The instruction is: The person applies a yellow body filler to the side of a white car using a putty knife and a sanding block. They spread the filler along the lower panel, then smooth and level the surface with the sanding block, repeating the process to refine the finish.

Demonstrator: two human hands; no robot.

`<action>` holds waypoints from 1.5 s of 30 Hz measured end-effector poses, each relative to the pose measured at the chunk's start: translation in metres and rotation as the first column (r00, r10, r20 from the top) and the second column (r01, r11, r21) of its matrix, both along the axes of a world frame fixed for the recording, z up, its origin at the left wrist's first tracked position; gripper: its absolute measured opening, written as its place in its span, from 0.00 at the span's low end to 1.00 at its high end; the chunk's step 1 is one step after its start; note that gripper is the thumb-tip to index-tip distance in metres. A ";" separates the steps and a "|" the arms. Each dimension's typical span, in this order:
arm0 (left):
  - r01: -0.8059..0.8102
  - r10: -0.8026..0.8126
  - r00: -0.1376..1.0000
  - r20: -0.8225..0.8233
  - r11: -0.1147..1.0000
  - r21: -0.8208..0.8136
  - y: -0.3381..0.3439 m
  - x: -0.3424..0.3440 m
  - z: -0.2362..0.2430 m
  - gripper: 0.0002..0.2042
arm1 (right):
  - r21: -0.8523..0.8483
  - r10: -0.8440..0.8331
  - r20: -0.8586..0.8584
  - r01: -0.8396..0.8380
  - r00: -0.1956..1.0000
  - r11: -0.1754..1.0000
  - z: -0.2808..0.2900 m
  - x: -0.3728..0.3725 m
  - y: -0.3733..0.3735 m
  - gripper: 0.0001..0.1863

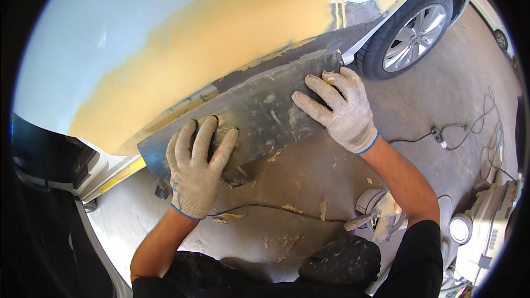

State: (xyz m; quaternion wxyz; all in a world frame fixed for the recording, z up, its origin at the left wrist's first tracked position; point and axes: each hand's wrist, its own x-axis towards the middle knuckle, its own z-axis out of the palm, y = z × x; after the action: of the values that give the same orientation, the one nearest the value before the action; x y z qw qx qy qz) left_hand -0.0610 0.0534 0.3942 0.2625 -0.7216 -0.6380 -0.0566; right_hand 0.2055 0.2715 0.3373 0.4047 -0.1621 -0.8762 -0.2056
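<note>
A long dark flexible sheet (259, 116), scuffed and smeared with filler, lies along the lower edge of a white car panel (127, 11). Broad yellow body filler (221, 38) covers much of that panel. My left hand (196, 171), in a white knit glove, holds the sheet near its left end, fingers spread over its face. Close to the other end, my right hand (345, 110), gloved the same way, grips the sheet with fingers spread. Yellow filler marks its fingertips. The underside of the sheet is hidden.
A car wheel (414, 38) stands at the upper right. Beside my right forearm are a round tin (370, 201) and a filler-coated spreader (386, 209). A dark cable (276, 208) and filler scraps (323, 209) lie on the floor. A wheeled machine (488, 226) is at the right.
</note>
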 end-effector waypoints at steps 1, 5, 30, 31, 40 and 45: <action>0.003 -0.003 1.000 -0.008 1.000 0.013 0.002 0.000 0.004 0.32 | 0.003 0.000 -0.009 0.000 1.000 1.000 0.005 -0.001 0.001 0.24; -0.004 0.004 1.000 -0.008 1.000 0.030 0.007 0.004 0.009 0.30 | 0.028 0.007 -0.036 -0.006 0.999 1.000 0.009 -0.001 0.007 0.24; -0.088 0.133 0.967 -0.216 0.974 0.207 0.055 -0.038 0.089 0.34 | 0.253 -0.003 -0.100 0.029 0.995 0.967 0.109 -0.044 0.072 0.30; -0.090 0.135 0.962 -0.238 0.978 0.190 0.058 -0.042 0.089 0.36 | 0.265 0.011 -0.122 0.022 0.992 0.964 0.107 -0.044 0.076 0.32; -0.026 0.051 0.990 -0.132 0.982 0.189 0.061 -0.057 0.051 0.34 | 0.208 -0.042 -0.050 0.051 0.998 0.977 0.072 -0.050 0.073 0.30; -0.021 0.023 1.000 -0.015 0.990 0.139 0.053 -0.044 0.012 0.37 | 0.249 -0.007 -0.092 0.029 0.996 0.968 0.028 -0.046 0.069 0.26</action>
State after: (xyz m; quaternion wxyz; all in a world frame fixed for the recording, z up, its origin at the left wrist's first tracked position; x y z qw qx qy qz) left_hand -0.1048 0.1062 0.4061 0.3179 -0.6950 -0.6383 -0.0921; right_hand 0.1599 0.3409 0.3656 0.4594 -0.1269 -0.8225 -0.3103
